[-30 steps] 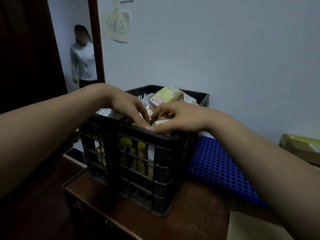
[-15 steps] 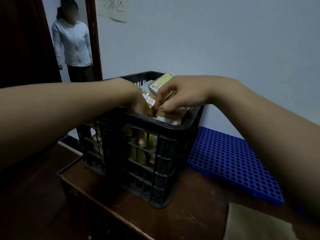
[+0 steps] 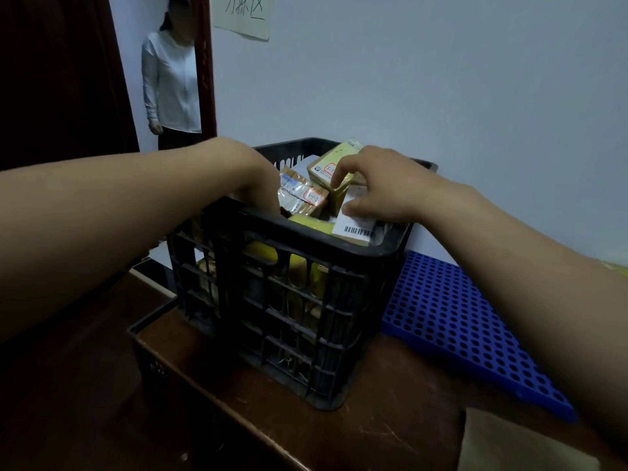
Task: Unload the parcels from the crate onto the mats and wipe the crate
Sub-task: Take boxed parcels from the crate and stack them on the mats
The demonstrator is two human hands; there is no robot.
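While the brown table holds the full black crate, blue mat just beside it at 3 o'clock, my left hand dips in at 10, grip hidden; right hand clutches the barcode parcel at 2.

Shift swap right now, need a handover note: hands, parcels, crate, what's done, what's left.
Left hand: down inside the crate at its left side, fingers hidden among the parcels; grip cannot be told.
Right hand: on top of the pile, thumb on the barcode-labelled parcel, fingers curled; firm grip not clear.
Parcels fill the crate to its rim. The crate stands on the table, with the blue mat right beside it.
Done: no parcel visibly out on the blue mat.
Left: unload all parcels onto the mats, then wipe the crate.
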